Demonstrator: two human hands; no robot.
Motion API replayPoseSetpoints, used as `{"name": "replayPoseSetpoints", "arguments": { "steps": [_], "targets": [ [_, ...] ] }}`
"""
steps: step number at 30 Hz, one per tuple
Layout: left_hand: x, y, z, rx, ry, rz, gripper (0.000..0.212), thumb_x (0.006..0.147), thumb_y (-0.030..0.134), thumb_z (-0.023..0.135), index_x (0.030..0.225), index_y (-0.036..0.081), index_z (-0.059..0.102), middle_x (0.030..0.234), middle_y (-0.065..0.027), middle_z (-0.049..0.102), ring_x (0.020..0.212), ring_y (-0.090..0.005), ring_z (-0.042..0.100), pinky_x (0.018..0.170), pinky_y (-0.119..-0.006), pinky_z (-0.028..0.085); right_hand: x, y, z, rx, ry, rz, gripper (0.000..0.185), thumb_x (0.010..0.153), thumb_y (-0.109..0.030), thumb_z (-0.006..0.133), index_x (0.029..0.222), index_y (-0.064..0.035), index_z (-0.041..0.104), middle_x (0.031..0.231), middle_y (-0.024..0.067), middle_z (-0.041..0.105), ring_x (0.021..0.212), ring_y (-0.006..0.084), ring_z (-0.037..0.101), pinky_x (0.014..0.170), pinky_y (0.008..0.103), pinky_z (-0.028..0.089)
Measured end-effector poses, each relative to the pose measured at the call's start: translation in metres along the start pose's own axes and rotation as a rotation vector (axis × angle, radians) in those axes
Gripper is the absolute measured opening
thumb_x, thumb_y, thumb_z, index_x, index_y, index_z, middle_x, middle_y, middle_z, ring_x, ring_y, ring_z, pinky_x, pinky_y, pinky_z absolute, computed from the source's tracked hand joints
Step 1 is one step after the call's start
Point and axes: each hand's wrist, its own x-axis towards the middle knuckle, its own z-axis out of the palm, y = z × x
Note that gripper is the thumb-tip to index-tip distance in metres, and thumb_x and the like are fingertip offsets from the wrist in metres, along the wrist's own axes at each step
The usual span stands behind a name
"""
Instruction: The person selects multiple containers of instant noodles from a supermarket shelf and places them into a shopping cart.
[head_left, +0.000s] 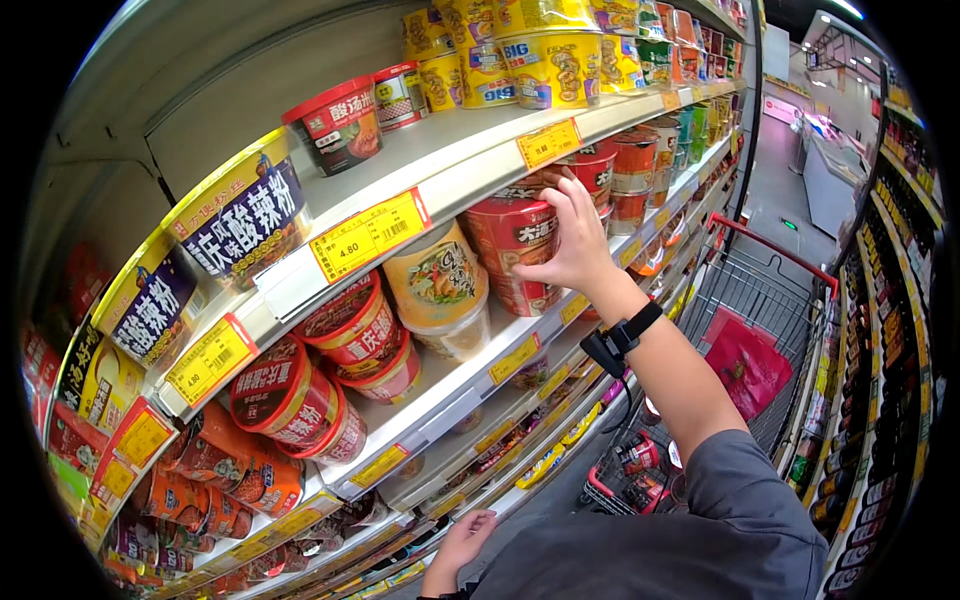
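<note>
My right hand (574, 236) reaches into a middle shelf, its thumb and fingers spread around a red instant noodle cup (506, 232). The fingertips bend over the cup's upper edge, and the thumb presses near its lower rim. Beneath it stands another red cup (529, 296). A cream-coloured noodle bucket (439, 277) is stacked just to the left, and more red cups (596, 169) sit behind my fingers. Low in front of my body, my left hand (466, 536) hangs beside the lower shelves with its fingers loosely bent, holding nothing.
Overhanging the hand is the upper shelf's edge with price tags (551, 144). Yellow noodle buckets (551, 71) and a black-and-red cup (337, 127) stand on that shelf. A wire shopping cart (690, 315) with several cups inside is at my right. Shelves of bottles (862, 360) line the aisle's other side.
</note>
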Motion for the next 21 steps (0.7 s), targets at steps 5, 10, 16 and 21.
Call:
{"name": "replayPoseSetpoints", "arguments": {
  "steps": [5, 10, 16, 21],
  "targets": [
    [-0.005, -0.004, 0.001, -0.005, 0.006, 0.029, 0.027, 0.091, 0.02, 0.057, 0.111, 0.001, 0.056, 0.097, -0.0055, 0.064, 0.087, -0.0109, 0.058, 0.08, -0.024, 0.046, -0.019, 0.009, -0.013, 0.105, 0.171, -0.082, 0.081, 0.05, -0.031, 0.085, 0.114, -0.0092, 0.04, 0.129, 0.0177, 0.035, 0.128, 0.0397, 0.031, 0.102, 0.0497, 0.034],
    [-0.015, -0.01, -0.008, -0.071, 0.061, -0.03, 0.025, 0.092, 0.019, 0.055, 0.111, 0.002, 0.056, 0.097, -0.0054, 0.064, 0.088, -0.0116, 0.059, 0.079, -0.026, 0.046, -0.058, 0.011, -0.013, 1.148, 0.491, 0.58, 0.063, 0.073, -0.048, 0.069, 0.11, -0.0115, 0.034, 0.137, 0.0131, 0.022, 0.134, 0.0334, 0.023, 0.097, 0.0545, 0.039],
    [-0.011, 0.001, -0.02, -0.221, 0.17, 0.029, 0.026, 0.091, 0.019, 0.056, 0.109, 0.0, 0.057, 0.094, -0.0086, 0.066, 0.087, -0.0137, 0.061, 0.079, -0.027, 0.047, -0.076, -0.023, -0.037, 1.967, 0.481, 1.314, 0.099, 0.073, -0.068, 0.055, 0.141, -0.0105, 0.012, 0.143, 0.0176, 0.018, 0.133, 0.0355, 0.026, 0.094, 0.0691, 0.032],
    [-0.006, 0.028, -0.021, -0.126, 0.151, 0.007, 0.024, 0.091, 0.017, 0.057, 0.106, 0.0, 0.058, 0.093, -0.0083, 0.065, 0.088, -0.0139, 0.06, 0.08, -0.027, 0.047, -0.066, -0.01, -0.04, 1.791, 0.332, 1.247, 0.107, 0.072, -0.07, 0.055, 0.145, -0.013, 0.003, 0.143, 0.0192, 0.02, 0.132, 0.0345, 0.027, 0.097, 0.0693, 0.027]
  ]
}}
